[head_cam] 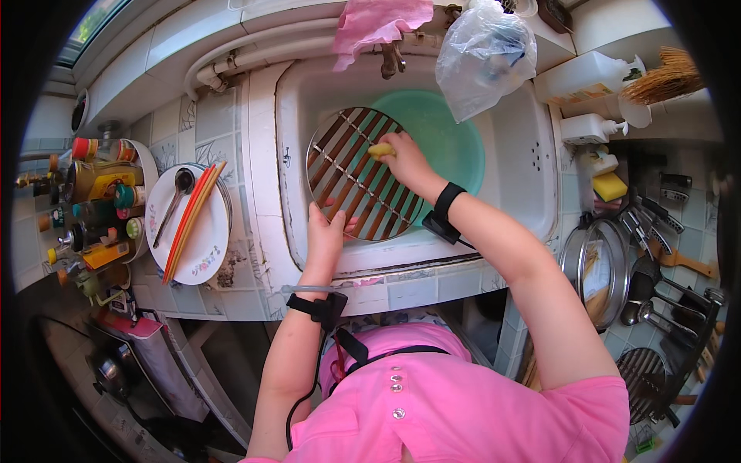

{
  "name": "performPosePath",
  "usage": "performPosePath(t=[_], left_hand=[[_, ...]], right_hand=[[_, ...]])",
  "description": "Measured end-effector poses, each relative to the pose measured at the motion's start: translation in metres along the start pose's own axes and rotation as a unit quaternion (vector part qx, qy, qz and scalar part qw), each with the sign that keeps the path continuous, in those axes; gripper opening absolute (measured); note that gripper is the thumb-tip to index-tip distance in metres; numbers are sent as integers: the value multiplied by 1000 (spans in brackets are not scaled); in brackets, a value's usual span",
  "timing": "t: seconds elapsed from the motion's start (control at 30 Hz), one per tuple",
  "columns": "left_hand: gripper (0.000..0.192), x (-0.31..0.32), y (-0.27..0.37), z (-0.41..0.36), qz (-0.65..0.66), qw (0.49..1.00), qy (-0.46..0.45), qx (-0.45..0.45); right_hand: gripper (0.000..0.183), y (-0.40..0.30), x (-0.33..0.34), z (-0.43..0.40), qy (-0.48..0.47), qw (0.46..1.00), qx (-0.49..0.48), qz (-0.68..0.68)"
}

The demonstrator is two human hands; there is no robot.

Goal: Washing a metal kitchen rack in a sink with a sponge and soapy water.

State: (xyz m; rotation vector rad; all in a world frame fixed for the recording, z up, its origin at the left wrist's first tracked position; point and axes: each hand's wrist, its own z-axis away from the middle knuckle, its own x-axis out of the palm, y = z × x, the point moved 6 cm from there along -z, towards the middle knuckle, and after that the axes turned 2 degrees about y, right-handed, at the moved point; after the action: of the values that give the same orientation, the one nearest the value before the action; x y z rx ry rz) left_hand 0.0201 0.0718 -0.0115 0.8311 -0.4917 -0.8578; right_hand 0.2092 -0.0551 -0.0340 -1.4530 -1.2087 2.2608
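Observation:
A round trivet of brown slats in a metal rim is held tilted over the left part of a white sink. My left hand grips its near left edge, the thumb on top and the fingers partly hidden beneath. In my right hand is a small yellow sponge or pad, pinched in the fingertips against the slats at the trivet's upper right. Behind and below the trivet, a green plastic basin sits in the sink, partly covered by it and by my right forearm.
Left of the sink stand stacked plates with a spoon and chopsticks on top, beside a rack of seasoning bottles. A clear plastic bag and a pink cloth hang above the sink. Pump bottles, a sponge and utensils line the right side.

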Motion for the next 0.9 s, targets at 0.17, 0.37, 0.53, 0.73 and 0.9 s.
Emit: performPosePath(t=[0.17, 0.37, 0.53, 0.73, 0.9], left_hand=[[33, 15, -1, -6, -6, 998, -52, -23], [35, -1, -8, -3, 15, 999, -28, -35], [37, 12, -1, -6, -3, 998, -38, -52], [32, 5, -5, -7, 9, 997, -33, -63], [33, 10, -1, -8, 7, 999, -38, -37]], right_hand=[[32, 76, -23, -56, 138, 982, 112, -70], [25, 0, 0, -12, 42, 999, -27, -8], [22, 42, -25, -55, 127, 991, -7, 31], [25, 3, 0, -10, 55, 997, -10, 45], [23, 44, -25, -26, 82, 996, 6, 45]])
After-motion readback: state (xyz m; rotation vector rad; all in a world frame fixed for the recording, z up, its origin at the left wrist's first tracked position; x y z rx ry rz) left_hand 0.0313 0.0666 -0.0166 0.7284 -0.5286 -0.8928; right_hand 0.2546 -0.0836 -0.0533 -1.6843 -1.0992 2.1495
